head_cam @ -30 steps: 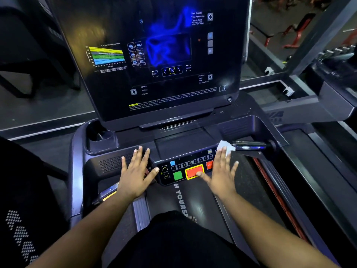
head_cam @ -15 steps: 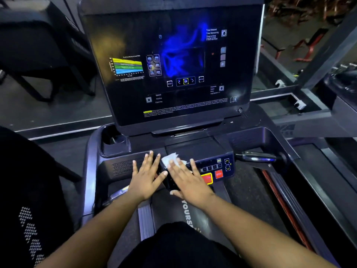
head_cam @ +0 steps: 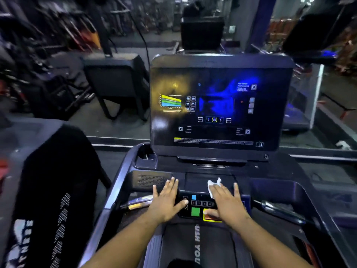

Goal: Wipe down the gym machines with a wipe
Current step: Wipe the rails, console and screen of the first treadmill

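Observation:
A dark treadmill console (head_cam: 270,190) fills the middle, with a large lit screen (head_cam: 216,109) above a button panel (head_cam: 197,206). My right hand (head_cam: 226,204) lies flat with straight fingers on the right part of the panel, pressing a white wipe (head_cam: 213,184) whose crumpled edge sticks out past the fingertips. My left hand (head_cam: 166,200) rests flat with spread fingers on the console just left of the panel, thumb touching the panel's edge.
A cup holder (head_cam: 145,157) sits at the console's upper left. Metal handle grips stick out on the left (head_cam: 139,204) and right (head_cam: 278,209). A dark garment with white lettering (head_cam: 48,200) hangs at the left. Other machines stand behind.
My right hand with the wipe has slid from the panel's left end back toward the right over the buttons. My left hand stays put. The camera has tilted up.

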Tool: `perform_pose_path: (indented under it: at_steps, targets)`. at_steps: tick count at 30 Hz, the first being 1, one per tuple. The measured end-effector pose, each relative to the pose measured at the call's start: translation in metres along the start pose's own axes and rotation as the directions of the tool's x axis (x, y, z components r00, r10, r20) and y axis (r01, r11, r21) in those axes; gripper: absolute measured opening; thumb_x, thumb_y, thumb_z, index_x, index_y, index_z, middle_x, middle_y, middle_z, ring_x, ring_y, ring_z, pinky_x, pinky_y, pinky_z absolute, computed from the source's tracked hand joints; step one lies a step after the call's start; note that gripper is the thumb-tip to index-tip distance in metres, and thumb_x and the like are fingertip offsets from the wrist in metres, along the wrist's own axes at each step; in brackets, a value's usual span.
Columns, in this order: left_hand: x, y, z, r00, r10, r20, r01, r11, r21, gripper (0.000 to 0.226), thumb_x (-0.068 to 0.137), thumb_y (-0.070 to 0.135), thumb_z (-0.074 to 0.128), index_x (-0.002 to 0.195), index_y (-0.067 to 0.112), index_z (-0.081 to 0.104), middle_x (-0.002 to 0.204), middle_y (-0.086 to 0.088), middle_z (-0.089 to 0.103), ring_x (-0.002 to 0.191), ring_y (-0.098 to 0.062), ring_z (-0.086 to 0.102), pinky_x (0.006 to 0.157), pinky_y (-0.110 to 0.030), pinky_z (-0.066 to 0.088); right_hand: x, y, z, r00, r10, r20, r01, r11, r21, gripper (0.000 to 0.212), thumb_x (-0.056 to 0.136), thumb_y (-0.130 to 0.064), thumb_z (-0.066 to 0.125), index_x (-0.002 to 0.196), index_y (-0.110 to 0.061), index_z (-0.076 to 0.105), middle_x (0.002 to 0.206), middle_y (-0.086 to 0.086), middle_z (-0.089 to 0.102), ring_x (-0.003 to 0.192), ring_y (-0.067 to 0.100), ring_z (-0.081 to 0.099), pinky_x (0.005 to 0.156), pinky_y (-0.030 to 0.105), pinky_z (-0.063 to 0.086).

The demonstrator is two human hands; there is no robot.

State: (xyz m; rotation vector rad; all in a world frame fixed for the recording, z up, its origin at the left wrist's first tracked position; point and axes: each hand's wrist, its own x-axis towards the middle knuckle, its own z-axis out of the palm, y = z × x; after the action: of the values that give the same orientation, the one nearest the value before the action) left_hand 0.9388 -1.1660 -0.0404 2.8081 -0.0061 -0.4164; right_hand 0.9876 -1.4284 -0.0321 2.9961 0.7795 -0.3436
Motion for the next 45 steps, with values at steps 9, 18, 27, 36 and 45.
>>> perform_pose_path:
  at_steps: [9,18,27,36,45]
  targets:
    - [-0.011,0.075,0.003,1.0,0.014,-0.003,-0.013,0.973,0.23,0.092,0.096,0.072,0.036,0.163,0.021,0.0,0.171,0.0,-0.006,0.157,-0.015,-0.012,0.119,-0.058,-0.018,-0.006,0.032,-0.001,0.999,-0.053,-0.015,0.053,0.999,0.013,0.125,0.061,-0.098,0.014,0.161,-0.023,0.01,0.167,-0.006,0.017,0.154,0.018,0.016,0.117,0.07,0.001]
    - [-0.006,0.108,-0.001,0.998,-0.038,0.042,0.028,0.975,0.219,0.089,0.098,0.065,0.045,0.164,0.023,0.003,0.172,-0.003,0.002,0.158,-0.021,-0.002,0.123,-0.054,-0.008,-0.012,0.04,-0.015,0.983,-0.172,0.062,0.164,0.979,0.121,0.121,0.066,-0.097,0.031,0.161,-0.026,0.007,0.169,-0.011,0.008,0.155,0.013,0.008,0.114,0.075,0.0]
    - [-0.004,0.111,0.004,0.995,-0.078,0.057,0.065,0.976,0.21,0.092,0.096,0.068,0.045,0.164,0.025,0.0,0.172,-0.001,-0.003,0.158,-0.02,-0.007,0.123,-0.055,-0.008,-0.02,0.05,-0.027,0.996,-0.041,0.074,0.041,0.999,0.003,0.105,0.084,-0.077,0.052,0.159,-0.015,0.016,0.167,-0.001,0.016,0.155,0.022,0.01,0.114,0.074,0.003]
    - [-0.009,0.116,-0.004,0.991,-0.098,0.093,0.075,0.972,0.223,0.091,0.097,0.068,0.043,0.164,0.025,-0.001,0.172,-0.001,-0.004,0.158,-0.02,-0.007,0.122,-0.059,-0.011,-0.023,0.069,-0.031,0.997,0.028,0.072,-0.017,0.989,-0.149,0.116,0.076,-0.09,0.039,0.158,-0.012,0.019,0.165,0.001,0.022,0.156,0.028,0.001,0.108,0.079,-0.004]
    - [-0.01,0.122,-0.006,0.987,-0.127,0.102,0.098,0.964,0.247,0.091,0.097,0.07,0.041,0.163,0.026,-0.004,0.171,-0.001,-0.006,0.157,-0.02,-0.008,0.123,-0.059,-0.012,-0.034,0.043,-0.023,0.997,0.048,0.061,-0.025,0.944,-0.328,0.133,0.065,-0.094,0.048,0.154,0.002,0.023,0.158,0.017,0.034,0.145,0.034,0.032,0.116,0.069,0.009]
